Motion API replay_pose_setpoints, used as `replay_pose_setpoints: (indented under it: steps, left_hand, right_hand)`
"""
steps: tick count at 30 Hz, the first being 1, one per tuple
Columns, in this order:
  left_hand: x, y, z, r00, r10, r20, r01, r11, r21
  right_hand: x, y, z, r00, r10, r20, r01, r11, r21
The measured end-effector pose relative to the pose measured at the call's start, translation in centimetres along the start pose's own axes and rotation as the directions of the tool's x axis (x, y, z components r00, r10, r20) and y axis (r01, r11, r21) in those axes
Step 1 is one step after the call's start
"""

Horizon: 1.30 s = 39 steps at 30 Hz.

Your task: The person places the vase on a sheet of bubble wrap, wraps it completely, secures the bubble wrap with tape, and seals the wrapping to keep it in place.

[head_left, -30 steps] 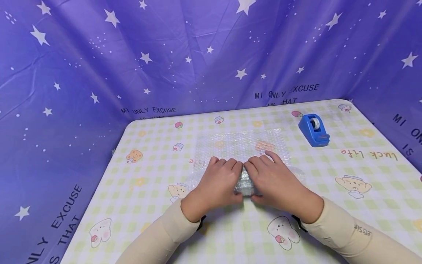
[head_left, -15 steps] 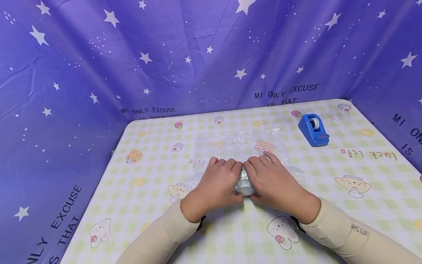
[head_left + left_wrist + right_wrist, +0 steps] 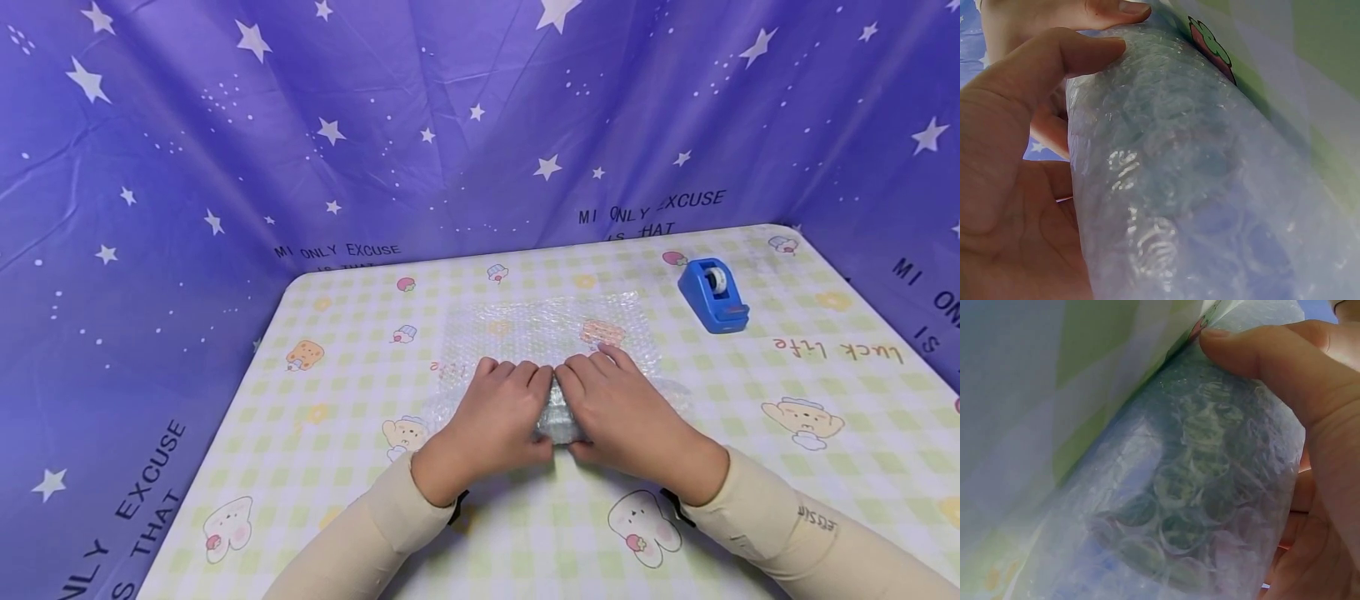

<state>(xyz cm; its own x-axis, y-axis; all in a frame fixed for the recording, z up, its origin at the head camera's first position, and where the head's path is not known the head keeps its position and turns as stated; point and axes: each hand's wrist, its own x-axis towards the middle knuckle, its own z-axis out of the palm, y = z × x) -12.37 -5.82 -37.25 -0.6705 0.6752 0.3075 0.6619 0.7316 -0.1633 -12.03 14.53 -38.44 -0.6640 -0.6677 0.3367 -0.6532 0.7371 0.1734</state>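
Note:
A roll of clear bubble wrap (image 3: 559, 419) lies across the table between my two hands in the head view. My left hand (image 3: 498, 421) grips its left part and my right hand (image 3: 626, 417) its right part, fingers curled over the far side, thumbs on the near side. Beyond the fingers, the unrolled bubble wrap sheet (image 3: 536, 325) spreads flat. In the left wrist view the thumb (image 3: 1085, 53) presses the wrapped layers, through which a dim bluish-green tint shows. The right thumb (image 3: 1241, 350) lies along the roll in the right wrist view. Whatever is inside is blurred by the bubbles.
A blue tape dispenser (image 3: 708, 300) with a white tape roll stands at the back right. The checked tablecloth (image 3: 352, 500) with cartoon prints covers the table. Purple star-patterned curtains (image 3: 420, 150) hang right behind its back edge and along both sides.
My right forearm has shifted slightly to the left. Both hands keep their hold on the bubble wrap roll, which stays in nearly the same place.

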Motion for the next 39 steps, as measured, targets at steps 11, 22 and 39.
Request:
replay_pose_setpoints:
  steps: [11,22,39]
  left_hand:
    - [0.0,0.2,0.1,0.999,-0.007,0.035,0.007,1.0,-0.001]
    - [-0.2,0.6,0.0,1.0,0.0,0.011,-0.001,0.999,0.048]
    - [-0.3,1.4,0.0,1.0,-0.004,-0.031,0.008,0.99,0.139]
  right_hand:
    - [0.0,0.1,0.0,1.0,0.005,0.006,-0.005,1.0,0.013]
    - [0.0,0.2,0.0,1.0,0.009,-0.004,-0.009,1.0,0.027]
    - [0.0,0.5,-0.1,1.0,0.006,0.003,-0.006,0.998,0.068]
